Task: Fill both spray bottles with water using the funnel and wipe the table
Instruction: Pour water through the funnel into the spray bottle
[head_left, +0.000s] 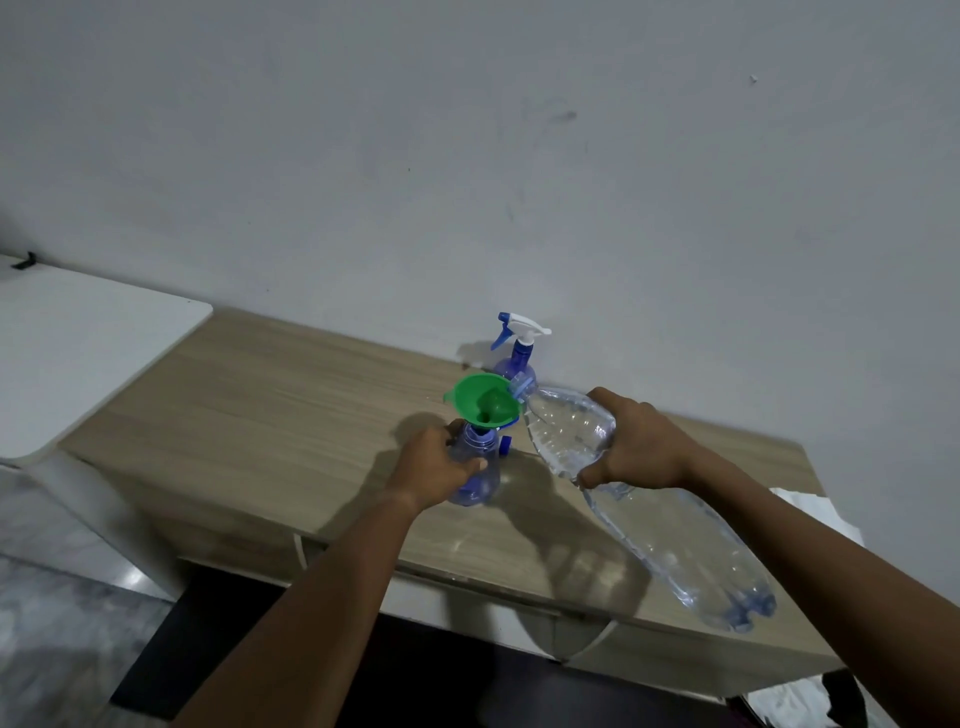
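Your funnel (485, 402) is bright green, and the near spray bottle (475, 470) is see-through blue. The far spray bottle (519, 358) is blue too, with a white head and blue trigger. Your water bottle (660, 519) is clear, and the table (260, 410) is pale wood grain.

Dim, flat indoor light with a cool grey cast, falling from above and the right. The blue spray bottle with a white trigger head (519, 358) throws a soft shadow leftward onto the grey wall (467, 156); the open blue spray bottle (480, 483) darkens the light wood-grain tabletop (260, 405) on its left. Under the clear plastic water bottle (675, 540), shadow and pale refracted patches reach the tabletop's near edge. Glossy floor tiles (130, 577) glare. Wide-angle bending curves the tabletop's edges.
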